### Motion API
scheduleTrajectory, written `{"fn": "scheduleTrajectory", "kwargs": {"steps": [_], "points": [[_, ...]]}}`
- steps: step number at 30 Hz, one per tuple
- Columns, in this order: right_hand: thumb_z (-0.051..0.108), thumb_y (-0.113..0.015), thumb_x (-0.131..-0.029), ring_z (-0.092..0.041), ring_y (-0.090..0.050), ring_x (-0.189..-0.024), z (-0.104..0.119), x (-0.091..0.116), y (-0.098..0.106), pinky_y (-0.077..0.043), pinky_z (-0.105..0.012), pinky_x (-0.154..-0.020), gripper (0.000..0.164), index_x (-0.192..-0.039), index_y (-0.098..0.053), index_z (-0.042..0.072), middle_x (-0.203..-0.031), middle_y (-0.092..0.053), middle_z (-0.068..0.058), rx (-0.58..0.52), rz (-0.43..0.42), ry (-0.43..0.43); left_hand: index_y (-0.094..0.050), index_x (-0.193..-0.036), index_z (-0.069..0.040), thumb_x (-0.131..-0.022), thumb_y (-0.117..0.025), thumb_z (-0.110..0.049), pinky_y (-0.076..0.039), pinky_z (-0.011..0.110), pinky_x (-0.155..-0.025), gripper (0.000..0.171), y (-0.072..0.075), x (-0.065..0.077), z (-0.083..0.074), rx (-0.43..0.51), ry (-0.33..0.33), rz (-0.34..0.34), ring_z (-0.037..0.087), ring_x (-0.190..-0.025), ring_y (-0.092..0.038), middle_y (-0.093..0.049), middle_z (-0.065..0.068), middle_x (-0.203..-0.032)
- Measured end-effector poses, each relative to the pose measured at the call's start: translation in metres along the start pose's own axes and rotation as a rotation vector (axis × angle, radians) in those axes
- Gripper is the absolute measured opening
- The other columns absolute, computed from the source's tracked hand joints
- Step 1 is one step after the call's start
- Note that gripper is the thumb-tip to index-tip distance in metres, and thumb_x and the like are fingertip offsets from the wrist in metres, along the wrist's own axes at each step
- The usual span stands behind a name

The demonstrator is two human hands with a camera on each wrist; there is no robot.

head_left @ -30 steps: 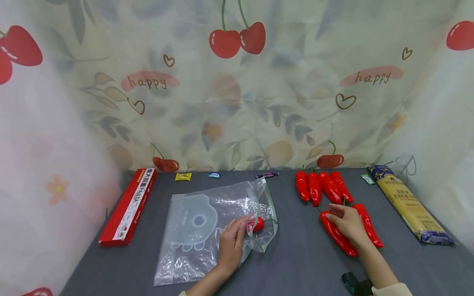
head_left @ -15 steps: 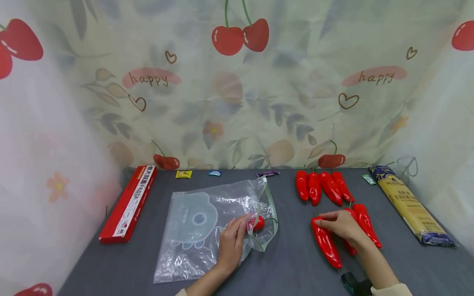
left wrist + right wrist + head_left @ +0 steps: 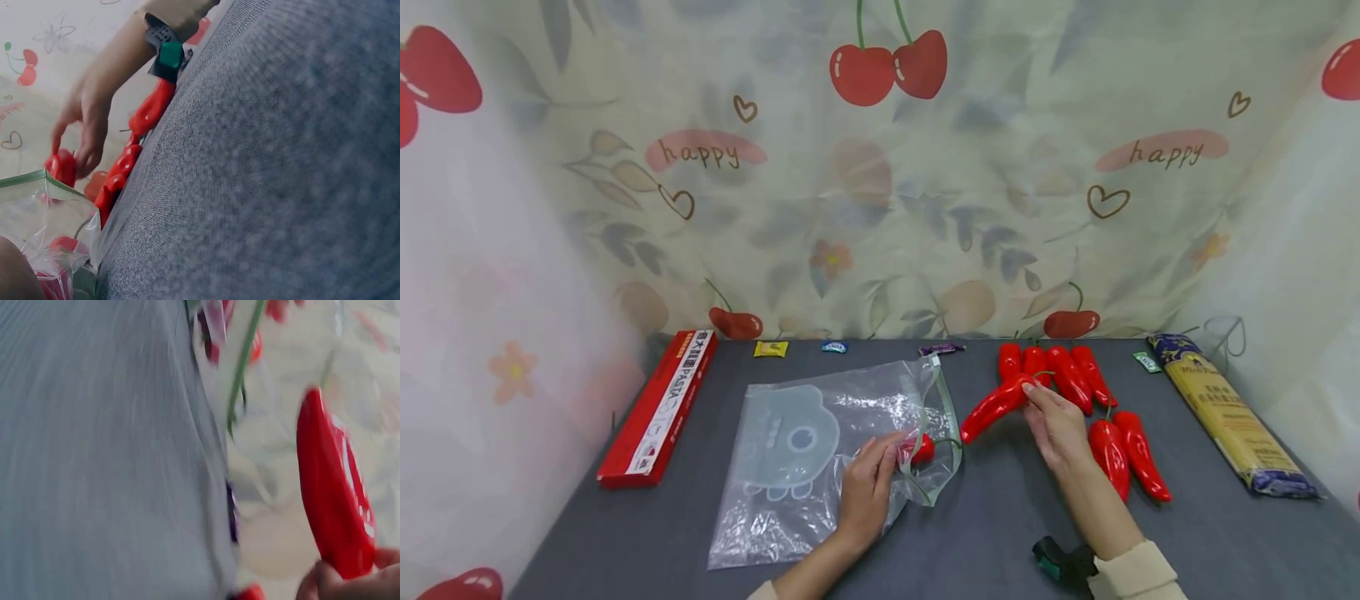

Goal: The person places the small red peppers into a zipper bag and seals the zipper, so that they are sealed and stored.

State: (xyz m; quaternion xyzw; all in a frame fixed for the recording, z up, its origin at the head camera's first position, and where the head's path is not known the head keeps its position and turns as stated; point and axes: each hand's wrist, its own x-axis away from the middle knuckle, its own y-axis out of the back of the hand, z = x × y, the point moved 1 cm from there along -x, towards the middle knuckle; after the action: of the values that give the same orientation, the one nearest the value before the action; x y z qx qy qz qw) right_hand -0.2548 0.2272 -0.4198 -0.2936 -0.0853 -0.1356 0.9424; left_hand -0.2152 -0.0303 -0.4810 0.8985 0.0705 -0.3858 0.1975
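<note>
My right hand [image 3: 1060, 425] pinches a glossy red chili pepper [image 3: 995, 408] at its stem end, raised over the table with its tip toward the bag mouth. In the right wrist view the same chili pepper [image 3: 331, 487] sits between thumb and fingers. My left hand [image 3: 863, 492] grips the clear zip bag [image 3: 872, 400] near its open, green-edged mouth. Inside that mouth lies another red pepper [image 3: 923, 451], its green stem toward the opening and its body partly hidden by the left hand. The left wrist view shows the bag's mouth [image 3: 47, 178] facing the right hand [image 3: 90, 119].
More red peppers [image 3: 1071, 379] lie in a back row, and two peppers [image 3: 1138, 454] lie nearer, right of the right hand. A red pasta box [image 3: 662, 408] stands left; a yellow pasta pack [image 3: 1225, 417] lies right. Small candies [image 3: 771, 348] line the back. A dark strap [image 3: 1063, 562] circles the right wrist.
My right hand has taken a pepper from the near group, lifted it and carried it left toward the bag. The left hand and bag have stayed in place.
</note>
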Motion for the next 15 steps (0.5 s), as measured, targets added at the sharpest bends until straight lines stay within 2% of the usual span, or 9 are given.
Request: {"fn": "scheduleTrajectory", "kwargs": {"steps": [2,6,11,15], "points": [[0.008,-0.058,-0.087,-0.004,-0.061,-0.077,-0.011,-0.004,-0.011,-0.052,-0.016,-0.074,0.002,-0.089,-0.059,0.007,-0.084,-0.062,0.006,-0.033,-0.049,0.056,-0.065,-0.110,-0.011,-0.091,-0.051,-0.006,-0.043,0.049,-0.093,0.024,0.000,0.000,-0.001,0.011,0.011,0.007,0.015,-0.101,-0.064,-0.069,0.001,-0.106],[0.006,-0.060,-0.086,-0.002,-0.059,-0.073,-0.038,-0.009,-0.027,-0.051,-0.015,-0.072,0.022,-0.101,-0.045,0.004,-0.082,-0.057,0.007,0.047,-0.093,0.104,-0.065,-0.110,-0.010,-0.091,-0.052,-0.005,-0.043,0.048,-0.093,0.024,0.000,-0.001,-0.001,0.018,0.002,0.003,0.016,-0.101,-0.065,-0.069,0.003,-0.106],[0.001,-0.060,-0.085,-0.001,-0.056,-0.069,-0.067,-0.007,-0.041,-0.051,-0.015,-0.071,0.026,-0.104,-0.042,0.001,-0.078,-0.053,0.006,0.185,-0.015,0.068,-0.065,-0.111,-0.009,-0.089,-0.053,-0.003,-0.044,0.050,-0.091,0.025,0.001,0.000,0.001,0.014,-0.011,-0.010,0.018,-0.103,-0.064,-0.069,0.004,-0.107],[0.005,-0.060,-0.086,-0.004,-0.060,-0.071,-0.080,-0.001,-0.048,-0.053,-0.018,-0.073,0.021,-0.104,-0.051,-0.003,-0.079,-0.059,0.005,0.252,0.079,-0.004,-0.065,-0.111,-0.009,-0.090,-0.053,-0.003,-0.047,0.032,-0.091,0.025,0.001,0.001,0.001,0.010,-0.020,-0.018,0.020,-0.102,-0.063,-0.069,0.005,-0.106]]}}
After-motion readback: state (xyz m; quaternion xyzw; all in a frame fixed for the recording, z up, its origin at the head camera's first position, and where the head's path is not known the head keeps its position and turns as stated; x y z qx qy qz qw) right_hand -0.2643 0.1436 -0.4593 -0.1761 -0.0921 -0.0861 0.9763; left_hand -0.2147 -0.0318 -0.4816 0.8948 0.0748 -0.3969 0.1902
